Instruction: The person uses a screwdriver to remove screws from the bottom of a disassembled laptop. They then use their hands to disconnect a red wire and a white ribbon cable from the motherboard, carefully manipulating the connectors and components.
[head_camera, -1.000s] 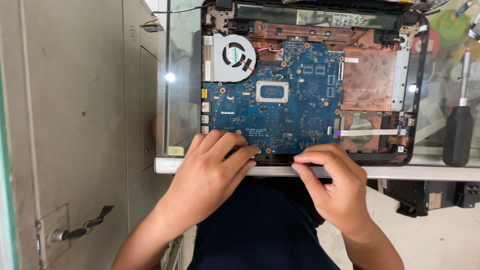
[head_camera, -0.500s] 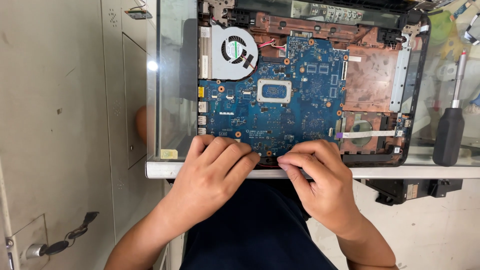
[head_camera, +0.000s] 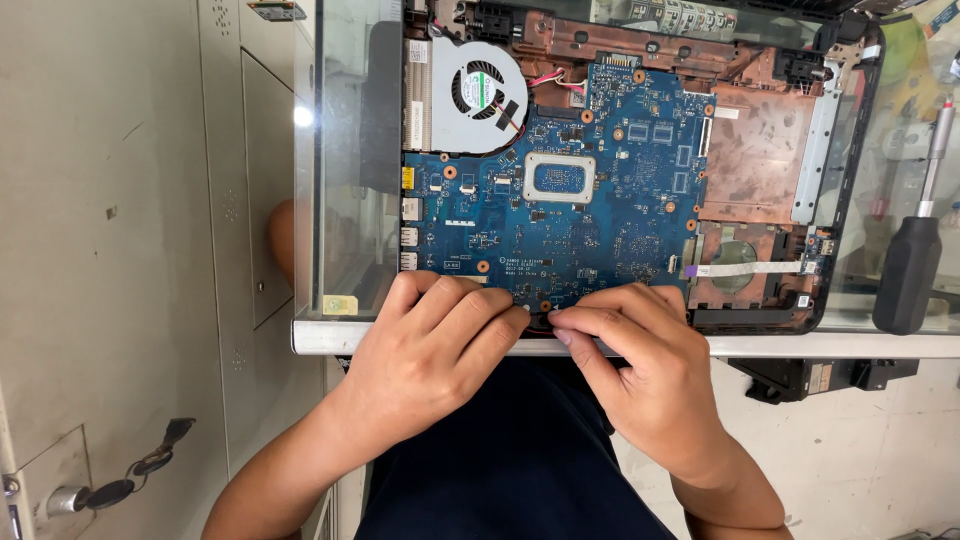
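— What do we see at our left hand (head_camera: 440, 345) and right hand (head_camera: 640, 360)?

— Both lie palm-down, fingers pressed together, their tips meeting at the near edge of the blue circuit board (head_camera: 560, 200). Whatever they pinch there is hidden.

— And the board?

— It sits inside the opened laptop base (head_camera: 760, 150) on the glass surface (head_camera: 340, 200). A black-handled screwdriver (head_camera: 910, 260) lies well apart at our right, its tip cut off.

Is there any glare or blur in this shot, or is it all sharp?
Head view: a bright glare spot sits on the glass tabletop; the blue circuit board is sharp and evenly lit, and both the left hand and the right hand look crisp.
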